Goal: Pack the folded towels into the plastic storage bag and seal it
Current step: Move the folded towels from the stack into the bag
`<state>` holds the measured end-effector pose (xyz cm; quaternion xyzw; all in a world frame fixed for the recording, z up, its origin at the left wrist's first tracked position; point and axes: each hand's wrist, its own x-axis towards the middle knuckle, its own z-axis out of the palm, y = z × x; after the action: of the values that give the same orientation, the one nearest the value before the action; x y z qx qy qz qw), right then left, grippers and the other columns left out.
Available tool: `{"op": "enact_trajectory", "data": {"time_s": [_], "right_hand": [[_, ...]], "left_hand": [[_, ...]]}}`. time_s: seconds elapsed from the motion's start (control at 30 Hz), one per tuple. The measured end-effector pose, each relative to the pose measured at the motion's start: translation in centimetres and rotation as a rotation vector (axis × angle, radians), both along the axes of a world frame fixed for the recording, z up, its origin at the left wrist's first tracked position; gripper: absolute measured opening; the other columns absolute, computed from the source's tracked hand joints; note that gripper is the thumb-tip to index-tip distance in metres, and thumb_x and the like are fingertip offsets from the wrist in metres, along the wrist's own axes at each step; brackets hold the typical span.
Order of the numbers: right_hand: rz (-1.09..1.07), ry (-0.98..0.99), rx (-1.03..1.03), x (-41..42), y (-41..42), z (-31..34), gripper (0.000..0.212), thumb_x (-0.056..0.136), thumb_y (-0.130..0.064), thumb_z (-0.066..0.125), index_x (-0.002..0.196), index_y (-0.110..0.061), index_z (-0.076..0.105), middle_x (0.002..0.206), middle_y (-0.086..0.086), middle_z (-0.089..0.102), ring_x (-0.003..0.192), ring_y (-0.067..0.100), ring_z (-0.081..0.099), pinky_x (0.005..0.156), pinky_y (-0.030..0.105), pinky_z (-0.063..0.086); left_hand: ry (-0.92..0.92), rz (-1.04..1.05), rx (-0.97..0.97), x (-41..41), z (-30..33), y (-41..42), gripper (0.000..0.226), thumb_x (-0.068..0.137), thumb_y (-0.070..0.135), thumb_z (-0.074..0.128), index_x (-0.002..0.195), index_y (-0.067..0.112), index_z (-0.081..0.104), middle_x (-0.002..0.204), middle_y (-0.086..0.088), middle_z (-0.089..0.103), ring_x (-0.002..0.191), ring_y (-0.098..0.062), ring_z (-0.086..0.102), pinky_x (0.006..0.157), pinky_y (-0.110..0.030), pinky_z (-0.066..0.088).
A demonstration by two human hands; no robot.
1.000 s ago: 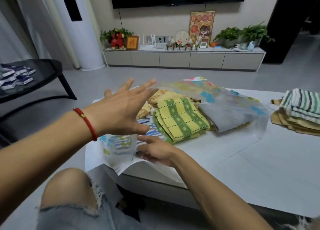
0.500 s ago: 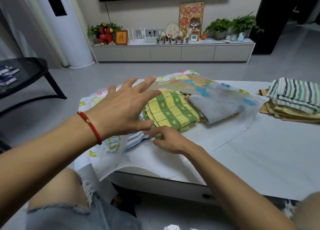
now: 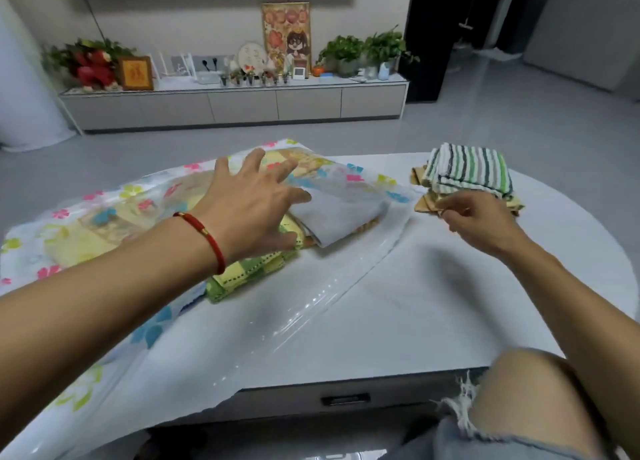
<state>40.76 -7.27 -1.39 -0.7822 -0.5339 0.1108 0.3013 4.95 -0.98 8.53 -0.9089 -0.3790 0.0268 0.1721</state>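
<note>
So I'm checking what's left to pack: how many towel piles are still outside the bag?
1: the striped-topped pile sits on the table's far right, by the right hand. Lower towels are partly hidden.

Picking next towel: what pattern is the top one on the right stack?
Green, dark and white stripes; head view.

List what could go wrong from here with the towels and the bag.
1. The right hand is at the bottom of the towel stack; pulling there may topple the striped towels.
2. The checked towel pokes out of the bag, so sealing may snag.
</note>
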Motion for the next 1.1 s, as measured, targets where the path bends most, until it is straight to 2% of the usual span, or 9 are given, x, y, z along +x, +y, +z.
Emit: {"op": "enact_trajectory", "data": {"time_s": [0.2, 0.3, 0.37, 0.6, 0.7, 0.83, 0.9, 0.97, 1.1], "right_hand": [[-0.428, -0.098, -0.098, 10.2, 4.5, -1.6, 0.045, 0.098, -0.029, 0.051, 0.141, -0.018, 0.058, 0.143, 0.027, 0.051, 0.131, 0.047, 0.047, 0.108, 0.051, 0.043], [-0.469, -0.037, -0.182, 12.3, 7.0, -2.4, 0.047, 0.103, -0.038, 0.034, 0.147, -0.024, 0.045, 0.147, 0.026, 0.047, 0.134, 0.048, 0.041, 0.11, 0.054, 0.034], [-0.463, -0.005, -0.201, 13.0, 8.4, -2.7, 0.044, 0.103, -0.038, 0.029, 0.14, -0.025, 0.048, 0.143, 0.024, 0.051, 0.131, 0.047, 0.044, 0.107, 0.053, 0.034], [-0.537, -0.074, -0.088, 13.6, 9.8, -2.6, 0.037, 0.091, -0.026, 0.065, 0.128, -0.029, 0.063, 0.129, 0.019, 0.063, 0.124, 0.041, 0.053, 0.104, 0.047, 0.038], [-0.506, 0.225, 0.018, 13.8, 9.9, -1.1, 0.043, 0.082, -0.015, 0.076, 0.122, -0.024, 0.065, 0.118, 0.012, 0.068, 0.099, 0.03, 0.064, 0.084, 0.033, 0.05], [-0.297, 0.886, -0.016, 13.6, 9.3, 1.8, 0.028, 0.097, -0.014, 0.059, 0.123, -0.012, 0.068, 0.112, 0.012, 0.076, 0.089, 0.025, 0.074, 0.088, 0.043, 0.061], [-0.247, 1.156, -0.003, 12.7, 7.7, 3.0, 0.019, 0.1, -0.017, 0.056, 0.109, -0.011, 0.07, 0.094, 0.009, 0.08, 0.076, 0.02, 0.078, 0.066, 0.037, 0.066], [-0.178, 1.288, 0.052, 11.5, 5.5, 4.0, 0.02, 0.097, -0.013, 0.052, 0.106, -0.012, 0.07, 0.091, 0.01, 0.079, 0.072, 0.02, 0.078, 0.058, 0.034, 0.064], [0.006, 1.349, 0.055, 7.6, -0.3, 5.2, 0.042, 0.074, -0.015, 0.066, 0.116, -0.019, 0.072, 0.102, 0.004, 0.078, 0.081, 0.019, 0.076, 0.067, 0.035, 0.064]], "left_hand": [[-0.049, 0.005, -0.036, 2.4, -0.1, 2.4, 0.071, 0.077, 0.065, 0.059, 0.143, 0.047, 0.041, 0.159, 0.004, 0.031, 0.14, -0.036, 0.03, 0.101, -0.063, 0.04], [-0.083, 0.027, -0.064, 2.9, -0.3, 3.6, 0.072, 0.076, 0.069, 0.056, 0.142, 0.05, 0.039, 0.16, 0.007, 0.031, 0.141, -0.034, 0.032, 0.101, -0.06, 0.043], [-0.111, 0.026, -0.051, 2.9, -0.4, 4.2, 0.071, 0.075, 0.073, 0.051, 0.141, 0.051, 0.039, 0.159, 0.008, 0.033, 0.14, -0.032, 0.035, 0.1, -0.059, 0.045], [-0.139, 0.019, -0.036, 3.3, -0.4, 5.4, 0.073, 0.071, 0.079, 0.044, 0.139, 0.05, 0.042, 0.155, 0.009, 0.04, 0.137, -0.033, 0.04, 0.097, -0.062, 0.047], [-0.132, 0.023, -0.027, 3.0, -0.5, 5.2, 0.073, 0.072, 0.08, 0.042, 0.139, 0.05, 0.042, 0.156, 0.01, 0.038, 0.138, -0.032, 0.038, 0.099, -0.062, 0.044], [-0.137, 0.062, -0.048, 2.1, 0.1, 4.6, 0.07, 0.071, 0.081, 0.038, 0.135, 0.053, 0.045, 0.157, 0.01, 0.036, 0.14, -0.031, 0.034, 0.103, -0.064, 0.04], [-0.123, 0.089, -0.067, 1.5, 0.5, 4.1, 0.067, 0.071, 0.081, 0.038, 0.131, 0.053, 0.048, 0.158, 0.009, 0.034, 0.141, -0.032, 0.033, 0.104, -0.065, 0.038], [-0.112, 0.112, -0.056, 0.6, 0.8, 3.2, 0.063, 0.073, 0.08, 0.041, 0.128, 0.051, 0.052, 0.159, 0.008, 0.033, 0.141, -0.033, 0.032, 0.105, -0.068, 0.035], [-0.053, 0.14, 0.032, -2.7, 0.5, 1.1, 0.054, 0.079, 0.076, 0.044, 0.125, 0.05, 0.056, 0.159, 0.006, 0.034, 0.142, -0.033, 0.031, 0.108, -0.072, 0.022]]}}
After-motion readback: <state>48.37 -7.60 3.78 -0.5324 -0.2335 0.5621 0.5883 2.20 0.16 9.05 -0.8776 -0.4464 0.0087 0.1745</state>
